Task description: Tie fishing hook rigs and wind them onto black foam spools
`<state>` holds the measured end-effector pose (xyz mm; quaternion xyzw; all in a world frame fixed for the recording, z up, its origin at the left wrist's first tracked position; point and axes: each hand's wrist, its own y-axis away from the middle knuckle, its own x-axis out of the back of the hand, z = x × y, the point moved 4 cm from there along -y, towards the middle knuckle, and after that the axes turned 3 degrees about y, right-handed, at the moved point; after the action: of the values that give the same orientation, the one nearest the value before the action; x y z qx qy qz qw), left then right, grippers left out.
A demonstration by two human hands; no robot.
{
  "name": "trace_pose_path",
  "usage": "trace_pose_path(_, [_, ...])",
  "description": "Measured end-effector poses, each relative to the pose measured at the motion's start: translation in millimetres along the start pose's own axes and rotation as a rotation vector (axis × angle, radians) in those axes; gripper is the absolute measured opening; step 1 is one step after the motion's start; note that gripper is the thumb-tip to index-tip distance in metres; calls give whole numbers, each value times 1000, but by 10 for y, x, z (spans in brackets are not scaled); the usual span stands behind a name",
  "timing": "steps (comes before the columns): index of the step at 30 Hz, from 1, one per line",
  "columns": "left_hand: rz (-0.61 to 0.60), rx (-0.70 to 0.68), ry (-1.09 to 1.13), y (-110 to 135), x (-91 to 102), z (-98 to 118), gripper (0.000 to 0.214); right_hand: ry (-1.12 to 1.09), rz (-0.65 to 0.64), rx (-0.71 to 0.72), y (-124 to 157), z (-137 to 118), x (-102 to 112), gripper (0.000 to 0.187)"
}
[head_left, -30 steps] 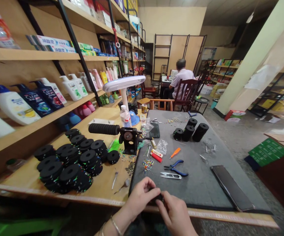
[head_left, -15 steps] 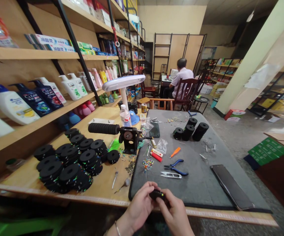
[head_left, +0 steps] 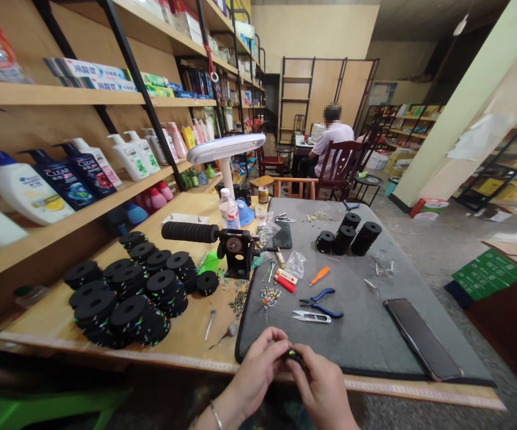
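Note:
At the near edge of the grey mat [head_left: 352, 346], my left hand [head_left: 261, 364] and my right hand [head_left: 319, 379] pinch a small black foam spool [head_left: 293, 355] between them. Bright green and yellow bits show on its rim; fingers cover much of the rest. Beyond the hands lie silver thread snips [head_left: 312, 316], blue-handled pliers [head_left: 323, 303] and a heap of coloured beads or pins [head_left: 270, 297]. To the left, many similar foam spools [head_left: 128, 310] are stacked on the wooden table, with coloured bits around their edges.
A black hand-crank winder [head_left: 237, 254] stands mid-table near a water bottle [head_left: 228, 209] and a white lamp [head_left: 227, 148]. More foam spools [head_left: 343, 239], an orange tool [head_left: 320, 275], a red lighter [head_left: 285, 283] and a phone [head_left: 422, 338] lie on the mat. A person [head_left: 334, 140] sits far back.
The foam spool has turned between my fingers, so more coloured bits on its rim show. Both hands stay in nearly the same place.

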<state>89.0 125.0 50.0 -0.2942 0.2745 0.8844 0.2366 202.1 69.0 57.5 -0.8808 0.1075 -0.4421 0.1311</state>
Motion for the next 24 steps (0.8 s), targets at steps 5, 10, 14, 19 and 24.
trace_pose_path(5, [-33,-9,17,-4,-4,6,20,16,6,56,-11,-12,47,19])
trace_pose_path(10, [-70,-21,-8,-19,13,30,16,-143,-73,26,-77,-76,126,19])
trace_pose_path(14, [-70,-44,-33,-12,14,56,14,-209,-113,-14,-101,-89,150,18])
trace_pose_path(19, [-101,9,-48,15,-22,52,13,-151,-128,-15,-89,-71,134,14])
trace_pose_path(24, [-78,27,-137,30,-34,79,16,-5,-132,62,-78,-97,133,14])
